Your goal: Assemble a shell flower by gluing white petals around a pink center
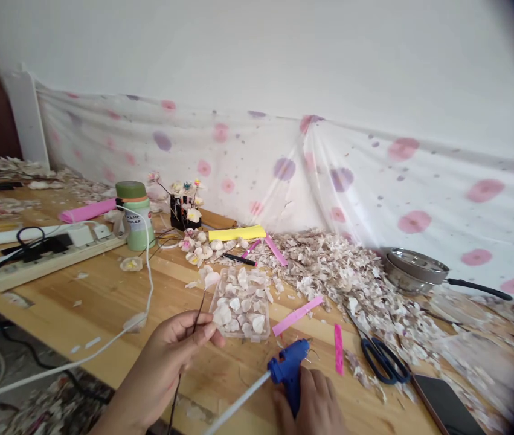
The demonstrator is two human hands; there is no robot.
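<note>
While we lean over the wooden table (102,302), its back edge meets a spotted plastic sheet (351,175) hung along the wall. Next in size, a wide heap of pale petal scraps (342,272) spreads across the centre-right of the table. Far right sits a metal pan (413,269) w/ a black handle, at the heap's edge. On the left lies a white power strip (52,251), w/ a green bottle (135,214) just beside it and a white cable running toward us. Behind the bottle there's a pink paper roll (87,211); further right, a yellow strip (237,233).

Our left hand (166,356) is closed, thumb against fingers, pinching a thin dark wire stem (199,309) that carries a pale petal flower (209,278) at its top, held just left of a clear tray (241,304) full of shell-like petals. Our right hand (313,405) wraps the grip of a blue glue gun (289,361), w/ a white glue stick poking out the back toward us; nozzle points up-right, at mid-table, near the front edge. We can't tell if a finger is on the trigger.

Black scissors (381,357) lie right of the gun, a dark phone (447,408) nearer the corner. Pink strips (297,315) lie btw tray and scissors.
</note>
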